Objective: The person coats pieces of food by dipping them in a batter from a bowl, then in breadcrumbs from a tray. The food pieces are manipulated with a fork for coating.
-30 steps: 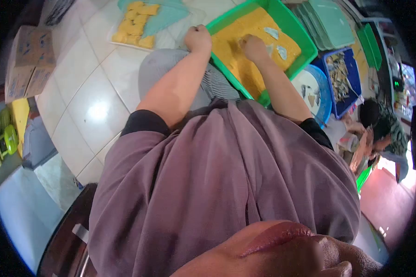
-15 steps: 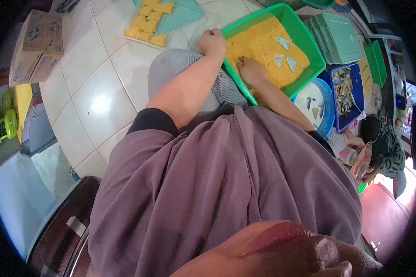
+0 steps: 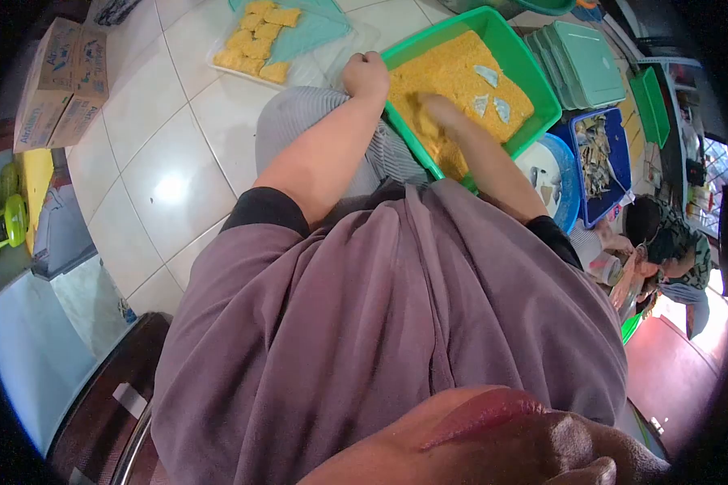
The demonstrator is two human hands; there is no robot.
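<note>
A green tub (image 3: 555, 90) holds a thick layer of orange-yellow breadcrumbs (image 3: 453, 66). Three grey-white, roughly triangular pieces (image 3: 502, 110) lie on the crumbs toward the right side. My left hand (image 3: 366, 75) is closed at the tub's left rim, its fingertips hidden from view. Down in the crumbs at the near left part of the tub is my right hand (image 3: 442, 113), smeared by motion, so its fingers cannot be made out. Up and left, a clear tray (image 3: 220, 63) carries several crumb-coated pieces (image 3: 256, 39) beside a teal sheet.
Right of the tub stand a blue basin (image 3: 570, 194) with white liquid and grey pieces, and a blue crate (image 3: 584, 162) of dried-looking pieces. Pale green stacked containers (image 3: 578, 65) are behind. Another person (image 3: 671, 250) sits at right. A cardboard box (image 3: 61, 81) stands left.
My right hand has shifted through the crumbs, turning slightly, and is now blurred. My left hand stays at the rim. The whole view has moved a little.
</note>
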